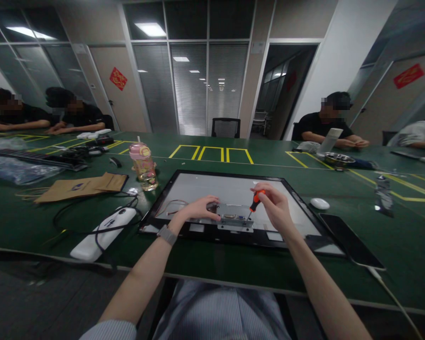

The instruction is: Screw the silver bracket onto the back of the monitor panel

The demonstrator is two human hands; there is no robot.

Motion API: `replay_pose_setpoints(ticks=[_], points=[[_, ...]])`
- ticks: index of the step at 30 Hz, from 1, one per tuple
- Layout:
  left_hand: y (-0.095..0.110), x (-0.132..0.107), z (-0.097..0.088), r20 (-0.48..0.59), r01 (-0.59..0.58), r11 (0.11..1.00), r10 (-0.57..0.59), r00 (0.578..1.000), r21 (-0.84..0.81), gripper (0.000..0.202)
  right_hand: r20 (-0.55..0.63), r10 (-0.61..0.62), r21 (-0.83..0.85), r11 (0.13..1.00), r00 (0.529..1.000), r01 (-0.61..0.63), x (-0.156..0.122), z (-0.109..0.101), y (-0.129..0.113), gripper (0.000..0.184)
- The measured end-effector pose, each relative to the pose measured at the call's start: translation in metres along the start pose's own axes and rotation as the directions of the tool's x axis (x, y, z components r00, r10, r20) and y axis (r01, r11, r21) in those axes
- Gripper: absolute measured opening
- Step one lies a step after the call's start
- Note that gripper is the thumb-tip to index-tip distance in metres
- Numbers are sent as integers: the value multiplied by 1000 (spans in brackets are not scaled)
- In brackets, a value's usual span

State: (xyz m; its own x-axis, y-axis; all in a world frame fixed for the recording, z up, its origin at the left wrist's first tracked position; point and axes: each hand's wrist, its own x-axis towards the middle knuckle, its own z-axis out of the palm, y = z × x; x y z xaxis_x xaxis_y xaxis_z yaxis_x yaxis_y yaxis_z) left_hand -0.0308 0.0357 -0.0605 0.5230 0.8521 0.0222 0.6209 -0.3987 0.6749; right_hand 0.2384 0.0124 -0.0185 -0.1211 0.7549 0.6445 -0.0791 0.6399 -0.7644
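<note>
A flat display panel with a black frame lies back side up on the green table before me. Near its front edge stands a metal bracket carrying a row of connector ports. My left hand, with a watch at the wrist, grips the bracket's left end between thumb and fingers. My right hand is closed round the handle of an orange and black screwdriver. The shaft slants down to the bracket's right end, where its tip appears to touch. Thin wires lie on the panel's left part.
Left of the panel are a white power strip with black cables, a brown paper bag and a pink-topped drink bottle. To the right lie a black phone on a cable and a white case. Several people sit across the table.
</note>
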Motion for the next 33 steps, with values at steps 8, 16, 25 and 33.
replay_pose_setpoints(ticks=[8, 16, 25, 33], points=[[4, -2, -2, 3, 0, 1000, 0, 1000, 12, 72, 41, 20, -5, 1000, 999, -20, -1, 3, -4, 26], [0, 0, 1, -7, -12, 1000, 12, 1000, -2, 71, 13, -22, -118, 993, 1000, 24, 0, 5, -8, 18], [0, 0, -1, 3, 0, 1000, 0, 1000, 5, 71, -47, -115, -247, 964, 992, 100, -3, 7, -10, 24], [2, 0, -1, 1, 15, 1000, -15, 1000, -17, 70, -151, -162, -249, 961, 975, 121, -1, 8, -8, 6]])
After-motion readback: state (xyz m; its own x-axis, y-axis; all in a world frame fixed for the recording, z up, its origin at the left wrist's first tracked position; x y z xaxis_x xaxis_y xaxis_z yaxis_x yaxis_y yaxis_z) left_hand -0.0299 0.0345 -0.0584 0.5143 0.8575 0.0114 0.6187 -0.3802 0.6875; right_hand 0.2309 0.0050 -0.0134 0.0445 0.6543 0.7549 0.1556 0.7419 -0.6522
